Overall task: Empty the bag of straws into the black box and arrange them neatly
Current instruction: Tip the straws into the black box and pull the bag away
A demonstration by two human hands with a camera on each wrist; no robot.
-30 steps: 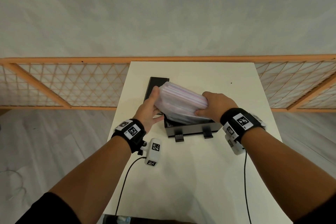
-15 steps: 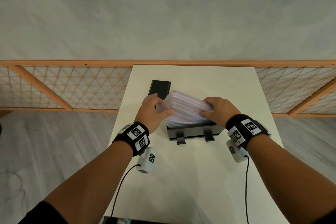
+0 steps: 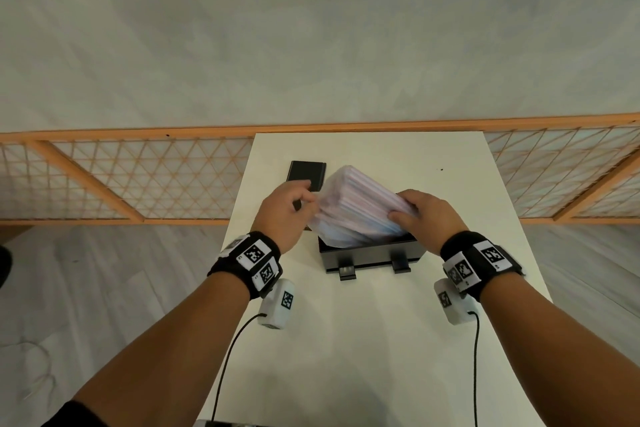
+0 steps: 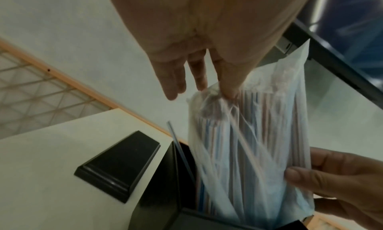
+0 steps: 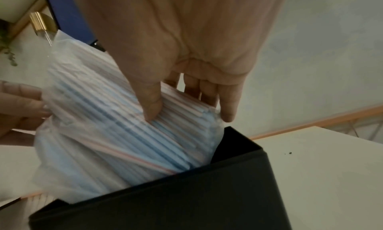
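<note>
Tilting into the black box [image 3: 372, 255] on the desk [image 3: 381, 340], the bag of straws [image 3: 356, 208] rests with its lower end inside; the left hand [image 3: 284, 215] pinches its upper corner, the right hand [image 3: 427, 215] holds its side. A black lid [image 3: 306, 174] lies beside.

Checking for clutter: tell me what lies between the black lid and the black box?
In the left wrist view, only bare white table separates lid from box.

My head view looks down across the desk [image 3: 381, 340] from above. Both wrist views sit close, looking along the hands [image 4: 207, 36] from opposite sides; all three share the bag [image 5: 116, 118] over the black box [image 3: 372, 255].
</note>
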